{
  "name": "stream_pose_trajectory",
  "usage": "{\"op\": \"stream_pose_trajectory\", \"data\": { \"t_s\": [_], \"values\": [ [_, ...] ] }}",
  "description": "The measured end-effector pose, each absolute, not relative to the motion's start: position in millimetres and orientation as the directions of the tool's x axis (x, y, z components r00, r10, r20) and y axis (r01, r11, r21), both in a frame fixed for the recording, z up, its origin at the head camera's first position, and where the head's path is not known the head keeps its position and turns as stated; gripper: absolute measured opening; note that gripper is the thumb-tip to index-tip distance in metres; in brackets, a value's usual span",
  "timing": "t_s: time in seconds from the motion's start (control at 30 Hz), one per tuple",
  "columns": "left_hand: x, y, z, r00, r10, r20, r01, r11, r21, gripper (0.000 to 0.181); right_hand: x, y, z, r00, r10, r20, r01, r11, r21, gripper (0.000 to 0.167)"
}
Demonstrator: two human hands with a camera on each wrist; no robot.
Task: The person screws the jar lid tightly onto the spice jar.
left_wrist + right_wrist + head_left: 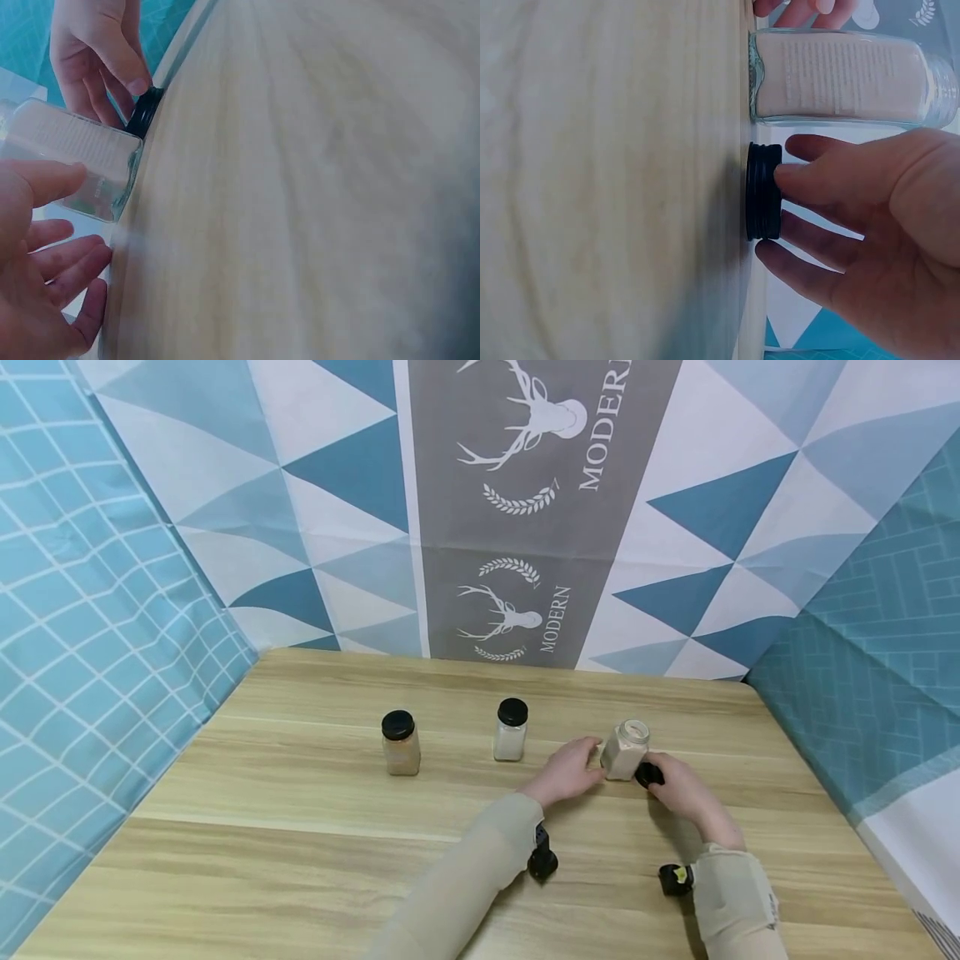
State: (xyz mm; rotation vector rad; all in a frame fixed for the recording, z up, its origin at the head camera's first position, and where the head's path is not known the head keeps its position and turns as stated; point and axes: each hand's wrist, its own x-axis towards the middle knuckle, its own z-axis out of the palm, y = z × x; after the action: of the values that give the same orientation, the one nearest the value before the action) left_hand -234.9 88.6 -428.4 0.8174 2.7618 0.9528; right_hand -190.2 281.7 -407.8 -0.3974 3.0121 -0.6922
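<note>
An uncapped glass jar (619, 755) of pale powder stands upright on the wooden table, its mouth bare. My left hand (567, 772) is at the jar's left side, fingers spread and loosely bent. In the left wrist view the thumb (60, 180) overlaps the jar (82, 146); whether it touches the glass I cannot tell. Right of the jar, a black lid (765, 191) lies at table level. My right hand (684, 788) holds it, the thumb on its edge and the other fingers around its rim.
Farther left stand two jars with black caps: one of white contents (511, 739), another of tan contents (402, 752). Patterned cloth (352, 510) hangs behind the table (300, 877). Each wrist carries a small black camera.
</note>
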Motion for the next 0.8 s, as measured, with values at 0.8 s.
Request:
{"op": "stream_pose_trajectory", "data": {
  "t_s": [0.8],
  "values": [
    [-237,97,-431,-0.878,0.479,0.014,0.413,0.741,0.529,0.047,-189,292,-406,-0.978,-0.209,0.012,-0.188,0.851,-0.490,0.036]
  ]
}}
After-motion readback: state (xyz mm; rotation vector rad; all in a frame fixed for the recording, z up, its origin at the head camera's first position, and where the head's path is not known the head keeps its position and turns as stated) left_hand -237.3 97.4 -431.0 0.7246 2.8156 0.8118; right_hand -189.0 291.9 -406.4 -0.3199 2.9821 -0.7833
